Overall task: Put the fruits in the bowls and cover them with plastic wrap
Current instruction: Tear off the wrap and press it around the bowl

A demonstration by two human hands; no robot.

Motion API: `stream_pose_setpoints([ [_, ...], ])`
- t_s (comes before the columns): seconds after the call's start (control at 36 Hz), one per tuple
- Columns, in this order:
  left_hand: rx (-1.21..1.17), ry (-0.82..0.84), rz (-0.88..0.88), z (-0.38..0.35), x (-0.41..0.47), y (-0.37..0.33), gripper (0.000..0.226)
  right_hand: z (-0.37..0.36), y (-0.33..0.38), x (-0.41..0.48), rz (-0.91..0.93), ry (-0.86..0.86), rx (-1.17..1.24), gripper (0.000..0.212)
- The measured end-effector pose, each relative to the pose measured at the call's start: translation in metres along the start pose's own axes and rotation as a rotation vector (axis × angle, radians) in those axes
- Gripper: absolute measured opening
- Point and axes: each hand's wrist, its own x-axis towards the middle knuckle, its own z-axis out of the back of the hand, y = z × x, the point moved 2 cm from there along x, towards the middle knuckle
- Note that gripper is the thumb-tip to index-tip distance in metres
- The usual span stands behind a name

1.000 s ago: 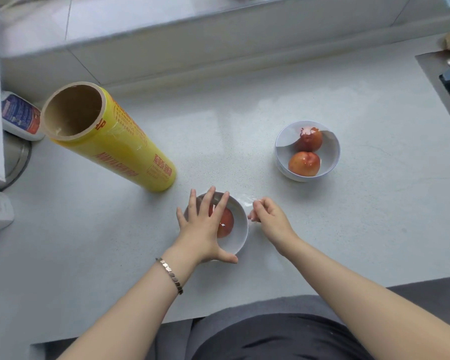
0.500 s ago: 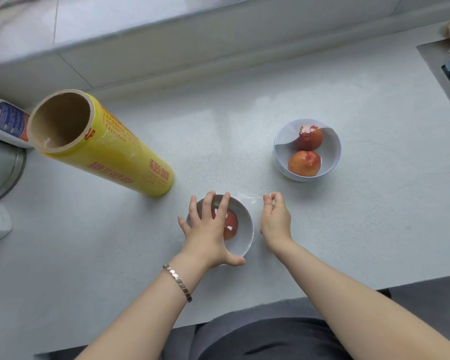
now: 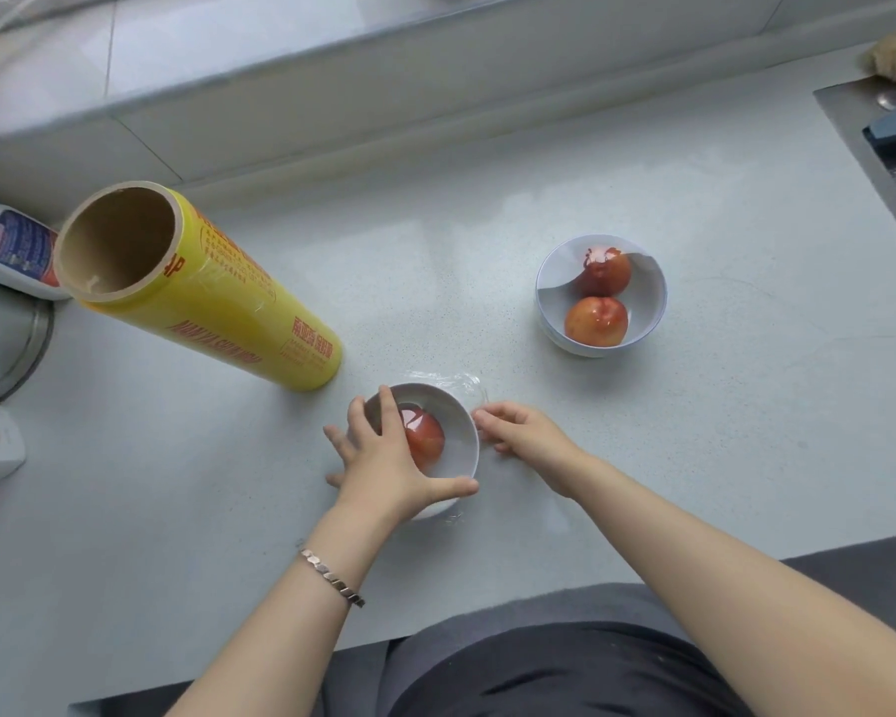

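A small white bowl (image 3: 459, 429) near the counter's front edge holds one red fruit (image 3: 425, 439) under clear plastic wrap (image 3: 453, 381) that bunches at the far rim. My left hand (image 3: 386, 458) lies spread over the bowl's left half, thumb along its near rim. My right hand (image 3: 526, 432) touches the wrap at the bowl's right side, fingers curled on the film. A second white bowl (image 3: 647, 297) further right holds two red-orange fruits (image 3: 597, 320) with wrap over it. A big yellow wrap roll (image 3: 218, 297) lies to the left.
A sink (image 3: 890, 147) with a dark sponge sits at the right edge. A blue-labelled packet (image 3: 16, 251) and white appliances crowd the left edge. A raised ledge (image 3: 384, 80) runs along the back of the counter.
My left hand shifted leftward on the bowl, uncovering more of the fruit. My right hand went from pinching the wrap to pressing it beside the bowl's right rim.
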Motion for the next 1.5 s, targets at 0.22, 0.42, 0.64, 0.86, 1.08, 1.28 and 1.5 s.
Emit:
stream_pose_setpoints([
  [0.22,0.486,0.014,-0.428,0.005,0.007,-0.001,0.145,-0.010,-0.002,-0.005,0.102,-0.152,-0.010,0.020],
  [0.42,0.487,-0.051,-0.420,0.004,0.007,0.000,0.132,-0.021,0.009,-0.015,0.177,-0.321,0.119,0.016],
  [0.64,0.468,-0.070,-0.378,0.000,0.005,-0.002,0.130,-0.024,0.019,-0.011,0.145,-0.467,0.029,0.017],
  [0.86,0.392,-0.065,-0.287,-0.009,-0.001,-0.012,0.130,-0.030,0.024,-0.006,0.115,-0.610,-0.150,0.016],
  [1.08,0.343,-0.052,-0.241,-0.009,-0.002,-0.013,0.131,-0.022,0.035,-0.017,0.391,-0.503,-0.359,0.011],
  [1.28,0.348,-0.050,-0.242,-0.010,0.000,-0.013,0.131,-0.007,0.024,-0.007,0.344,-0.527,-0.390,0.011],
  [1.5,0.323,-0.061,-0.202,-0.012,0.001,-0.016,0.133,-0.010,0.017,0.013,0.198,-0.503,-0.332,0.012],
])
